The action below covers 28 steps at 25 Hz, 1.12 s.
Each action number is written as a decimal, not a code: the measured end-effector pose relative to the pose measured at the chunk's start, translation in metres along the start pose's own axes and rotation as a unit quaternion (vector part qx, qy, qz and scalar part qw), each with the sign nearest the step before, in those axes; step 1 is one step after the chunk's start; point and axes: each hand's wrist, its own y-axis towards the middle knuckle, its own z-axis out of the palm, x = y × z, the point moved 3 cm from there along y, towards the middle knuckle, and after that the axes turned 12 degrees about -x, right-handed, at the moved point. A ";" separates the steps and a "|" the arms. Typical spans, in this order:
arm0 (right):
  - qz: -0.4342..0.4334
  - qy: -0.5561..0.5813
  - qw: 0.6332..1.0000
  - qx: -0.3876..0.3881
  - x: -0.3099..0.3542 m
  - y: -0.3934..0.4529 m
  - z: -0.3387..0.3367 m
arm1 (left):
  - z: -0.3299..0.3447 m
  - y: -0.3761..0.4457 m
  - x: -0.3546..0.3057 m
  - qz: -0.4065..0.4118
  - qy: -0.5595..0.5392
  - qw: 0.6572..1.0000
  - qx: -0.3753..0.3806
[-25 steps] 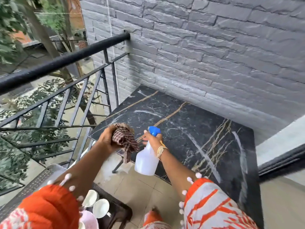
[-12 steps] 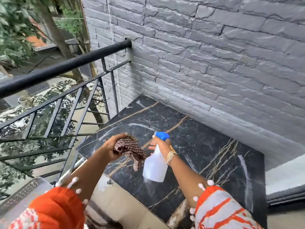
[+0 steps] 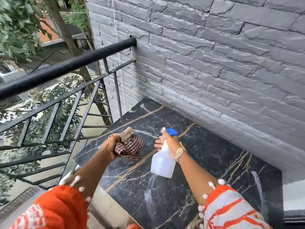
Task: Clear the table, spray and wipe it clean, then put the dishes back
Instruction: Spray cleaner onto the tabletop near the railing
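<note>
From the head camera, the right hand (image 3: 171, 142) is wrapped round the neck of the spray bottle (image 3: 162, 162), fingers stretched forward past the blue trigger, nozzle aimed out over the dark marble surface (image 3: 206, 156). The left hand (image 3: 109, 148) is closed on a bunched checked cloth (image 3: 130, 145), held just above the surface near its left edge. No dishes show on the surface, so clearing looks done.

The risk, as I judge it: the surface sits right beside the open railing (image 3: 66, 70), so mist could drift through the bars, and wet marble (already streaked near the front) may let the cloth smear rather than lift dirt.

Against the frame one second ago, both hands have reached farther over the surface, and the cups by the floor have left view.
</note>
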 end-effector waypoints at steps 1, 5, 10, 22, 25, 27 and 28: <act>-0.002 0.004 1.000 -0.003 0.007 0.010 0.004 | 0.003 0.020 -0.004 0.009 0.014 0.999 -0.032; -0.001 0.018 0.999 -0.033 0.040 0.059 0.024 | 0.022 0.056 -0.033 0.074 0.129 0.979 -0.136; -0.019 0.053 0.993 -0.107 0.065 0.112 0.059 | 0.048 0.104 -0.035 0.050 0.168 0.976 -0.129; -0.007 0.014 0.976 -0.217 0.052 0.150 0.036 | 0.058 0.153 -0.016 0.011 0.228 0.968 -0.104; 0.006 0.022 0.973 -0.231 0.047 0.143 0.016 | 0.054 0.153 -0.013 0.006 0.235 0.966 -0.103; 0.009 0.033 0.961 -0.275 0.045 0.137 0.001 | 0.056 0.148 -0.012 0.007 0.225 0.970 -0.092; 0.010 0.038 0.954 -0.297 0.043 0.133 -0.006 | 0.056 0.144 -0.010 0.007 0.210 0.974 -0.089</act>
